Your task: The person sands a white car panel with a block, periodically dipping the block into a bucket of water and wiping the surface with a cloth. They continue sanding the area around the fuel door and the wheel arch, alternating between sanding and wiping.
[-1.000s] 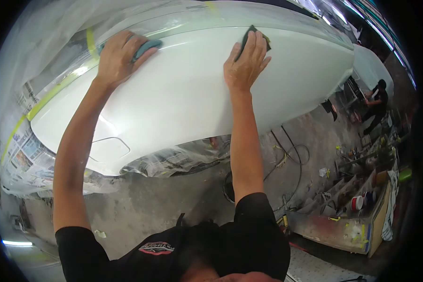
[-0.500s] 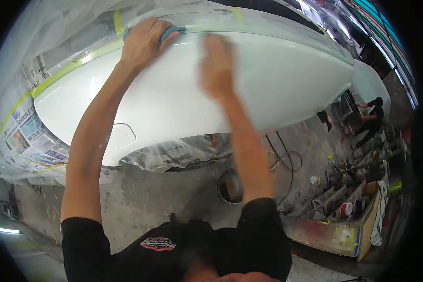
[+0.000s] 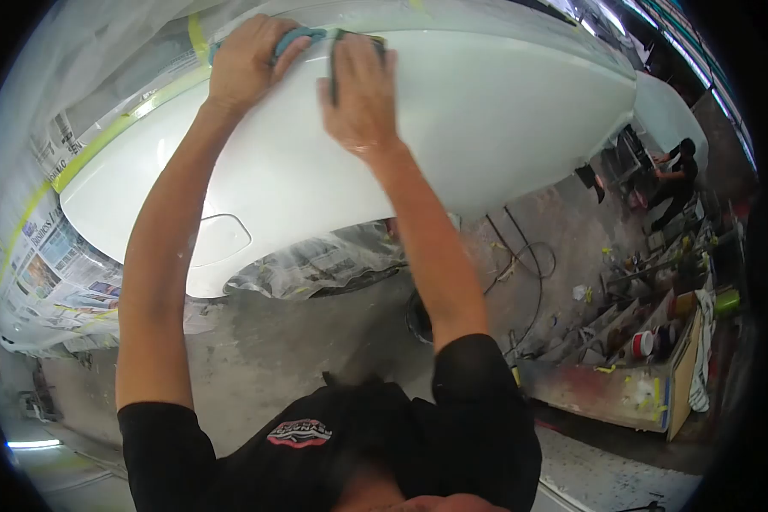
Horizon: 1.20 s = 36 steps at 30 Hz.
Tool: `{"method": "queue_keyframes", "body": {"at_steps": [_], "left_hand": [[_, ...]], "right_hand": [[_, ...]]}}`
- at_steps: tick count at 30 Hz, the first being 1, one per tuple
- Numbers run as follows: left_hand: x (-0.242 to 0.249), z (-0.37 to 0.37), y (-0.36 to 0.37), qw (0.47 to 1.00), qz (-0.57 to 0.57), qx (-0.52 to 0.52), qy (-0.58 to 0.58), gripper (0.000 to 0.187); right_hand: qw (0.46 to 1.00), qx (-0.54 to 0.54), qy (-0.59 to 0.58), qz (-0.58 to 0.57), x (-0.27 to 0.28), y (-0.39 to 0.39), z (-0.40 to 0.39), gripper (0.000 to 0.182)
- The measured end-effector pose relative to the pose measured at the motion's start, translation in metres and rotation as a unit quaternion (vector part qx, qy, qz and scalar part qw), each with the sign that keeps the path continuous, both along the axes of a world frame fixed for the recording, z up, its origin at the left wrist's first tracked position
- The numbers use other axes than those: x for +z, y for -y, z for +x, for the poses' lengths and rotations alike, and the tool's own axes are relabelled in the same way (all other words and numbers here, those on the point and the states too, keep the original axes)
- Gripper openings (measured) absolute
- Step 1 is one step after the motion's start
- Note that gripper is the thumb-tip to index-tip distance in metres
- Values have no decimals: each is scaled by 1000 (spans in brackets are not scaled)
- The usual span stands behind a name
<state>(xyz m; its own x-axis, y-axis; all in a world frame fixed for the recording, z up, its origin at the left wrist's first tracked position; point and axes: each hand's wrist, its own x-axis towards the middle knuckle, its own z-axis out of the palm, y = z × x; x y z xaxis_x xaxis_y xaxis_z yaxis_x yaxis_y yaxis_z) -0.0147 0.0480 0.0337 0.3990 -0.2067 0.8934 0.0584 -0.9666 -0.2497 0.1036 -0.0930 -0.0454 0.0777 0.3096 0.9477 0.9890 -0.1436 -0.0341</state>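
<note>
A white car body panel (image 3: 503, 119) stretches across in front of me. At its upper edge, my left hand (image 3: 246, 66) is closed on a bluish cloth (image 3: 297, 37) that bulges out between thumb and fingers. Just right of it, my right hand (image 3: 363, 94) presses a dark flat pad (image 3: 334, 72) against the panel near the top edge. The pad shows at the fingertips and beside the thumb; the palm hides the rest. A fuel flap outline (image 3: 224, 241) lies below my left forearm.
Yellow-green masking tape (image 3: 102, 155) and newspaper (image 3: 55, 256) border the panel. A dark hose (image 3: 538, 282) and a round bucket (image 3: 418, 317) are on the floor. A worktable (image 3: 589, 388) with cans stands right; another person (image 3: 678, 181) works behind it.
My right hand has moved left and up along the panel, closer to my left hand, and is less blurred. The view has shifted slightly; my left hand still holds the cloth.
</note>
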Motion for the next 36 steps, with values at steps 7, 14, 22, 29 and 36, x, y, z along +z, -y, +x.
{"method": "queue_keyframes", "body": {"at_steps": [7, 14, 22, 29, 36], "left_hand": [[5, 0, 2, 995, 75, 25, -53, 25], [3, -4, -1, 997, 53, 13, -55, 28], [5, 2, 10, 984, 113, 52, -125, 32], [3, 2, 9, 974, 172, 76, -123, 33], [4, 4, 9, 970, 182, 96, -128, 32]], "right_hand": [[982, -113, -91, 121, -10, 80, 134, 44], [998, 22, -46, -26, -72, -35, -57, 59], [913, -188, -292, 212, -47, 38, 114, 57], [987, -24, -157, 18, -147, -2, -75, 70], [786, -171, -542, 242, -166, 70, 124, 66]]}}
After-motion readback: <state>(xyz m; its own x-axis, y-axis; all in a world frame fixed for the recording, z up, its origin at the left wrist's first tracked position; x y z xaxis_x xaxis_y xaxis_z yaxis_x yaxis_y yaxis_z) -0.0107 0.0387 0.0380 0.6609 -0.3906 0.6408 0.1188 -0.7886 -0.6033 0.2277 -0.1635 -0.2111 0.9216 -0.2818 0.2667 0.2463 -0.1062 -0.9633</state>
